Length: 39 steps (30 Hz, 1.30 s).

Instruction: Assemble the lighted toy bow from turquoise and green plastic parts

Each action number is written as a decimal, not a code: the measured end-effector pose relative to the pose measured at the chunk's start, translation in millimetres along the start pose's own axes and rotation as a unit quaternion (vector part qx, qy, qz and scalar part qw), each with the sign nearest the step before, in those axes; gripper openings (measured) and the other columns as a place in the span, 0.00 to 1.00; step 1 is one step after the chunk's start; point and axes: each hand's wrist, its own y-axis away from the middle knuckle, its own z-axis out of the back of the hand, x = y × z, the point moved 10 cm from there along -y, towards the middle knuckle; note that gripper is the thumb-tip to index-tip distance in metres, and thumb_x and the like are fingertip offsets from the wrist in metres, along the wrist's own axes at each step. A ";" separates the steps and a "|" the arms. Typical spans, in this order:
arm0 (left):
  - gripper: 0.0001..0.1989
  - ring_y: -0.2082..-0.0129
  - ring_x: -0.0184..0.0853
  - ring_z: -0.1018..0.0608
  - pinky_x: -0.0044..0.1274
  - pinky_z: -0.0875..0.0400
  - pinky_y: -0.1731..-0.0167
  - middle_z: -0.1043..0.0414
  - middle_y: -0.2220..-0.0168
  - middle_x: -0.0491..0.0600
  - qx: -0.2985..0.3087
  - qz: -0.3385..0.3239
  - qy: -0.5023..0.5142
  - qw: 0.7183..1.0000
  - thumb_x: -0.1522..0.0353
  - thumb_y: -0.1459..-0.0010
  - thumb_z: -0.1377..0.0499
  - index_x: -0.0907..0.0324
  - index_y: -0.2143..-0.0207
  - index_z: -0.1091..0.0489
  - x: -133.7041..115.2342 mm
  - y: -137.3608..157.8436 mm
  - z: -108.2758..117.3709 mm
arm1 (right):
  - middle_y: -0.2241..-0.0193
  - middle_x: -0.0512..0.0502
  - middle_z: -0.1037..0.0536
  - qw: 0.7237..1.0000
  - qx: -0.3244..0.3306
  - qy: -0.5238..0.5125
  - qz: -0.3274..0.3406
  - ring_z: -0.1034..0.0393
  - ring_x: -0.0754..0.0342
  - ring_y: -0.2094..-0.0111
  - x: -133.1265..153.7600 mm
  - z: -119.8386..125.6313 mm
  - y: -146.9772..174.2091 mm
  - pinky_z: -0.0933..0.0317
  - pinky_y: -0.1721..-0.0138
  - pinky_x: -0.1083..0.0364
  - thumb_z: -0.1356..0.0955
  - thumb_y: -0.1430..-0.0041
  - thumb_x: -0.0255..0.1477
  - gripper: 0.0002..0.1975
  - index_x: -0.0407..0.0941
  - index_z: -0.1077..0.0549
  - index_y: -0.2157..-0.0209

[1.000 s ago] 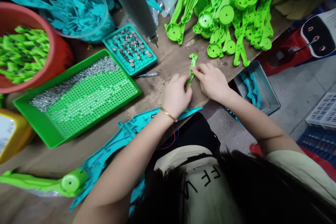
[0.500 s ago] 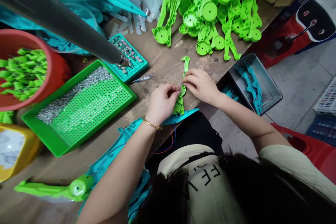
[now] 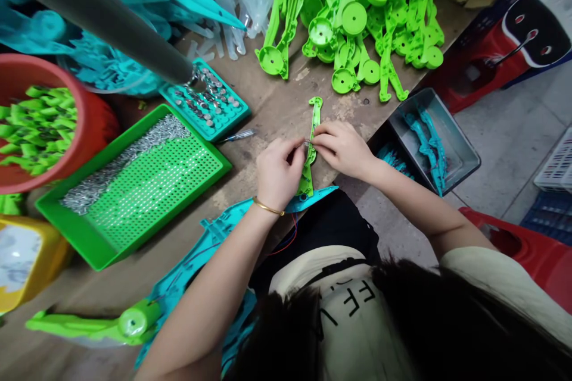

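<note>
A narrow lime-green plastic half-shell [image 3: 308,172] lies at the table edge, its wider lower end over a turquoise plastic shell [image 3: 322,195]. Above its middle, my left hand [image 3: 279,169] is closed in a pinch, with a tiny silvery metal piece [image 3: 307,143] at its fingertips. From the other side my right hand [image 3: 342,146] bends over the half-shell, thumb and fingers pressed together by the same spot. Whatever sits between the right fingertips is too small to make out. Red and blue wires [image 3: 292,235] hang below the turquoise shell.
Left of my hands are a green perforated tray [image 3: 147,208] of small metal pieces, a turquoise tray [image 3: 235,116] and a screwdriver [image 3: 240,135]. A dark pole [image 3: 111,24] crosses above. Green shells [image 3: 353,18] are heaped behind; a grey bin [image 3: 465,158] stands right.
My left hand has shifted slightly up and its fingertips now meet the right ones higher on the half-shell. The right hand has barely moved. The view has shifted slightly.
</note>
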 end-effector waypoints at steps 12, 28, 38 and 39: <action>0.09 0.67 0.33 0.26 0.24 0.33 0.64 0.27 0.69 0.48 0.040 -0.065 0.011 0.997 0.68 0.39 0.43 0.59 0.64 0.24 -6.8 -1.7 -9.9 | 0.56 0.43 0.24 0.994 -0.018 -0.102 -0.043 0.32 0.48 0.51 -7.8 0.2 5.7 0.41 0.50 0.48 0.36 0.36 0.29 0.11 0.46 0.24 0.57; 0.08 0.66 0.33 0.25 0.24 0.31 0.63 0.25 0.68 0.48 0.066 -0.073 -0.030 0.995 0.69 0.39 0.43 0.58 0.63 0.23 -12.2 9.6 -3.2 | 0.67 0.45 0.23 0.993 -0.078 -0.089 -0.026 0.30 0.51 0.61 8.5 7.5 17.3 0.43 0.58 0.51 0.36 0.36 0.31 0.09 0.44 0.25 0.66; 0.08 0.68 0.32 0.25 0.23 0.32 0.65 0.26 0.69 0.48 0.030 -0.094 -0.038 0.994 0.68 0.39 0.42 0.59 0.63 0.24 -16.9 17.2 -2.2 | 0.63 0.46 0.22 0.985 -0.054 -0.154 -0.053 0.29 0.53 0.59 2.6 7.1 16.8 0.42 0.55 0.52 0.36 0.35 0.32 0.09 0.45 0.24 0.62; 0.07 0.68 0.32 0.26 0.23 0.32 0.65 0.26 0.69 0.47 0.031 -0.086 -0.028 0.995 0.68 0.39 0.42 0.59 0.64 0.24 -15.7 16.2 -2.6 | 0.62 0.45 0.22 0.986 -0.050 -0.149 -0.062 0.29 0.52 0.58 -1.7 7.7 15.3 0.42 0.55 0.52 0.36 0.35 0.32 0.10 0.45 0.24 0.61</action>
